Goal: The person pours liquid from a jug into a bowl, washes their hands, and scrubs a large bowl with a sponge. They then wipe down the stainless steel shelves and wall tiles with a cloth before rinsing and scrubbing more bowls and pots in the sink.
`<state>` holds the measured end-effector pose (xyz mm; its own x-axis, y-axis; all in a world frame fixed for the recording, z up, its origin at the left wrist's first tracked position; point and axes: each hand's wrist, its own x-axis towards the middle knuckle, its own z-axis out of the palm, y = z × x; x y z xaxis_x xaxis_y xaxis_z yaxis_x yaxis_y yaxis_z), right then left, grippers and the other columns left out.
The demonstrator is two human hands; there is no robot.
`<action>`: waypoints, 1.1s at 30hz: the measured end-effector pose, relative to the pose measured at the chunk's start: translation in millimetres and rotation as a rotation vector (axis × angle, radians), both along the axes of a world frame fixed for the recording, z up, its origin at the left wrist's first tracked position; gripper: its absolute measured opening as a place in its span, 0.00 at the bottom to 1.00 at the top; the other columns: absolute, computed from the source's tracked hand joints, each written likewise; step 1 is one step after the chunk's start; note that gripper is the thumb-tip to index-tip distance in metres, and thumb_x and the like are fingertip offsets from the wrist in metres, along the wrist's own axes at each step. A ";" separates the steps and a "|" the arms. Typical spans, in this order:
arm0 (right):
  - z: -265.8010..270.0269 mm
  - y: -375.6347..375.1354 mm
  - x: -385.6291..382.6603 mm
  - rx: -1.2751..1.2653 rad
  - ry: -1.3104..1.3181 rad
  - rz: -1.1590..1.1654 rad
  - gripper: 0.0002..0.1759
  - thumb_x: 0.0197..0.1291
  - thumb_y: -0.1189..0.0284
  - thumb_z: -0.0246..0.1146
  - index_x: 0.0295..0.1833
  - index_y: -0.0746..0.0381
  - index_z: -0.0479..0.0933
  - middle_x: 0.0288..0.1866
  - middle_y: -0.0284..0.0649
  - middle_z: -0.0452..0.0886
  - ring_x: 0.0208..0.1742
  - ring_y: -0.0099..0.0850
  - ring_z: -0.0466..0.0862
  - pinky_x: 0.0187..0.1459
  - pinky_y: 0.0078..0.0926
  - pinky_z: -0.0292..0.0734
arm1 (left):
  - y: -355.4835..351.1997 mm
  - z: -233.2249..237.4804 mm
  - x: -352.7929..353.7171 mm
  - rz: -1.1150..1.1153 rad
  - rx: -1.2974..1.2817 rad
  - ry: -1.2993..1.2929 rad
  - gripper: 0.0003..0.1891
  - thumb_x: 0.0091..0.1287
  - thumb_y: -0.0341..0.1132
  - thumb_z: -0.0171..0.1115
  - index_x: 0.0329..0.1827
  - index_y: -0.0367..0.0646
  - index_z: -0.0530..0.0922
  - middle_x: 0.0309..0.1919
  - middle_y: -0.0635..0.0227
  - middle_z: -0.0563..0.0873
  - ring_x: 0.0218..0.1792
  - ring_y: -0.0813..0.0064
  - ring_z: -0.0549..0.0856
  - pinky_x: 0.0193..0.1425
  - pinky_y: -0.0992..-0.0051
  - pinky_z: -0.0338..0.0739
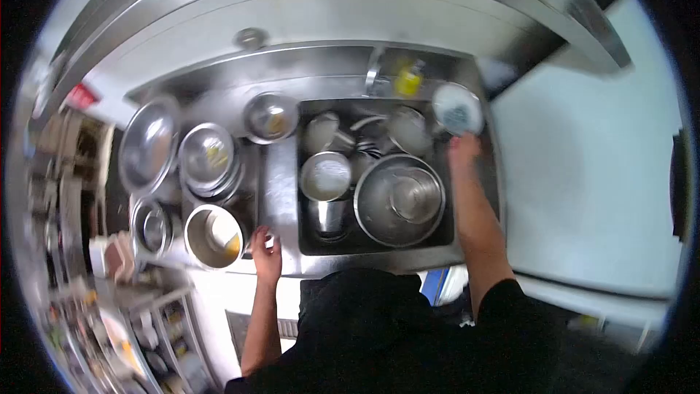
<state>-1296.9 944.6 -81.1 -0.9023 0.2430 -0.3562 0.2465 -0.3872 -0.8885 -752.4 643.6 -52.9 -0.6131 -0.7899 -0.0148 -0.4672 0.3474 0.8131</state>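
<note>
The largest thing I have in view is the long stainless steel surface point(278, 197), with a rectangular sink basin point(372, 249) set into it. Inside the basin, a wide round steel bowl point(369, 223) sits at the near right with a smaller steel bowl point(414, 198) in it; a steel pot with cloudy contents point(326, 176) lies to its left. At the far left of my view is a large steel bowl point(148, 147), then a stack of steel bowls point(206, 157) and, nearer, a deep steel pot with something yellow inside point(201, 246). I see the round white container with a dark greenish patch point(457, 107) at the basin's far right corner. My right hand point(465, 149) is at its near edge; blur keeps me from telling whether the fingers grip it. My left hand point(267, 254) is just right of the deep pot, fingers loosely apart. A small yellow bottle point(410, 80) stands behind the basin.
</note>
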 end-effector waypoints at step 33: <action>27.6 -253.5 324.0 0.097 -0.364 1.545 0.25 0.75 0.55 0.56 0.65 0.63 0.67 0.53 0.47 0.81 0.42 0.35 0.87 0.40 0.34 0.86 | -105.3 -35.3 148.9 0.958 0.348 0.244 0.14 0.77 0.41 0.57 0.55 0.42 0.68 0.41 0.62 0.78 0.32 0.75 0.79 0.30 0.75 0.75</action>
